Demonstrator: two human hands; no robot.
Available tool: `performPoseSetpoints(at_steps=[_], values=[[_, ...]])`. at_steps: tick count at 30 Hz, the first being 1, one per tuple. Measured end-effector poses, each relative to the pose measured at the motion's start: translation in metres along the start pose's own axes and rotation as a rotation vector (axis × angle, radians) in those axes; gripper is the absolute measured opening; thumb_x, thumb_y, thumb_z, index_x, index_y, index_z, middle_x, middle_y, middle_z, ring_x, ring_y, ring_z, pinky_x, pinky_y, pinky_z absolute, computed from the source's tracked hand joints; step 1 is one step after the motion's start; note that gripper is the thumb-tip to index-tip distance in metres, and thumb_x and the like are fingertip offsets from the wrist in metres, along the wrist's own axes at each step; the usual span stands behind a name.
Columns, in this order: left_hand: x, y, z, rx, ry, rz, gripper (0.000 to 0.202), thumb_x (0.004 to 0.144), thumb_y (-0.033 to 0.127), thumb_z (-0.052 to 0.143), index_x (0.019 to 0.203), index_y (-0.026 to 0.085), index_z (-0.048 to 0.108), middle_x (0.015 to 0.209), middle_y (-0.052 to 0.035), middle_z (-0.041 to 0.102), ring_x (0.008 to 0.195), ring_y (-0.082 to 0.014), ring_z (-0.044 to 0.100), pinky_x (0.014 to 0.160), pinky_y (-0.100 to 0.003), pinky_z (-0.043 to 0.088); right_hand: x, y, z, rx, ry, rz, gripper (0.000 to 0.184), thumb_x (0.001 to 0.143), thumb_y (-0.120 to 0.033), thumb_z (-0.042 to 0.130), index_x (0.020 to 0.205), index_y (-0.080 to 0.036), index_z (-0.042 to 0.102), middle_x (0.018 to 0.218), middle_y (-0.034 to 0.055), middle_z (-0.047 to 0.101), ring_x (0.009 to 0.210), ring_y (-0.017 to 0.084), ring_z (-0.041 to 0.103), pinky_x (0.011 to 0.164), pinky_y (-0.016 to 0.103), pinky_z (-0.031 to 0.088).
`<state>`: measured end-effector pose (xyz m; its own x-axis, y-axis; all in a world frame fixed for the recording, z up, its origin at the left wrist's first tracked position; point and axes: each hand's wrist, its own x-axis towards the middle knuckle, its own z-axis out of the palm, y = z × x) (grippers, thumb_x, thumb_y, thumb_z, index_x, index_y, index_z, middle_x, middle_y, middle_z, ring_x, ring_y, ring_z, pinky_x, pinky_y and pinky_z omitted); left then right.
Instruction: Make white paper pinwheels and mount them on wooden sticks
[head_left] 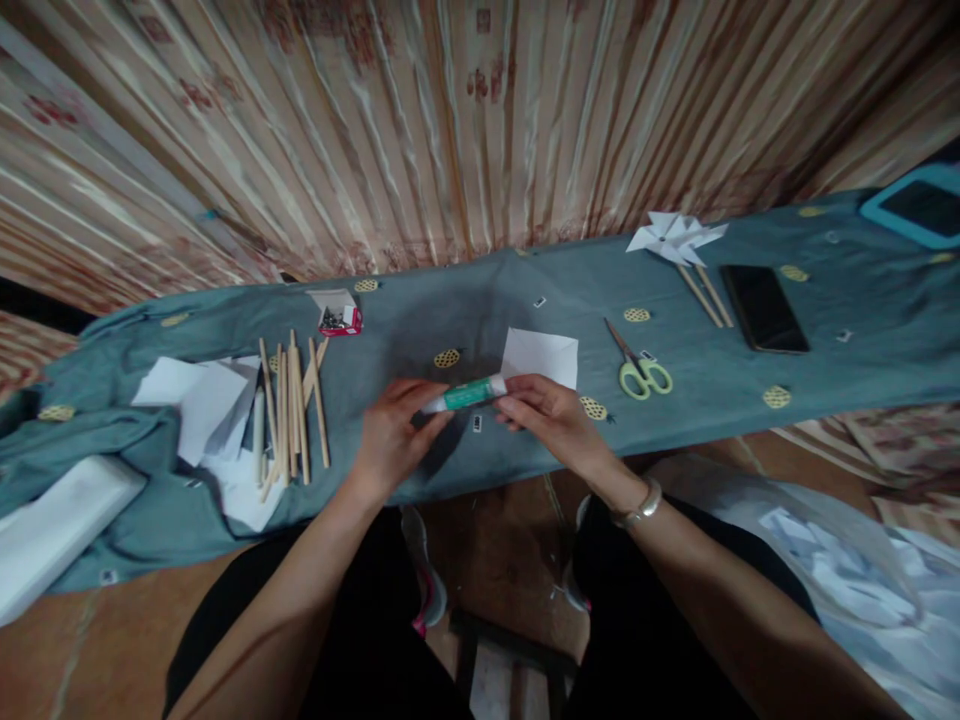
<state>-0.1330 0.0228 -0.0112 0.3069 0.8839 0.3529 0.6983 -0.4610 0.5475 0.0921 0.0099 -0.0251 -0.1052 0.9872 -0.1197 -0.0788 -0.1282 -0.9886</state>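
A green and white glue stick (469, 394) is held level between my two hands, above the cloth-covered table. Its left end is pinched by my left hand (397, 430). At the right end, the fingers of my right hand (544, 410) grip the white cap or tip; I cannot tell whether it is on or off. Just behind my right hand lies a white paper square (541, 355) with crease lines, its lower part covered by the fingers. Scissors with pale green handles (637, 372) rest to the right of it.
Left on the table are wooden sticks (294, 405), white paper pieces (196, 395), a red box of pins (340, 318) and a white block (71, 520). On the right are paper pinwheels (675, 240), a black phone (765, 308) and a blue-framed item (919, 205). A plastic bag (840, 570) sits below.
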Motion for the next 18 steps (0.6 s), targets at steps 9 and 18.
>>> performPoseSetpoints(at_steps=[9,18], values=[[-0.007,-0.066,-0.039,0.176,0.052,-0.179,0.019,0.085,0.034,0.064,0.096,0.021,0.072,0.1,-0.0085,0.073,0.1,-0.0289,0.066,0.094,-0.047,0.053,-0.017,-0.007,-0.082,-0.941,0.151,-0.43,0.026,0.092,-0.031,0.053,0.111,-0.023,0.069,0.116,0.0105,0.071,0.112,0.029,0.063,0.1,0.049,0.047],[0.024,0.017,0.023,0.217,-0.062,0.298,0.026,0.089,0.025,0.063,0.113,0.018,0.065,0.118,-0.0105,0.067,0.109,-0.0272,0.059,0.094,-0.045,0.051,-0.014,0.002,-0.08,-1.06,0.042,-0.515,0.036,0.091,-0.019,0.047,0.123,-0.017,0.064,0.127,0.0147,0.065,0.122,0.03,0.057,0.106,0.052,0.045]])
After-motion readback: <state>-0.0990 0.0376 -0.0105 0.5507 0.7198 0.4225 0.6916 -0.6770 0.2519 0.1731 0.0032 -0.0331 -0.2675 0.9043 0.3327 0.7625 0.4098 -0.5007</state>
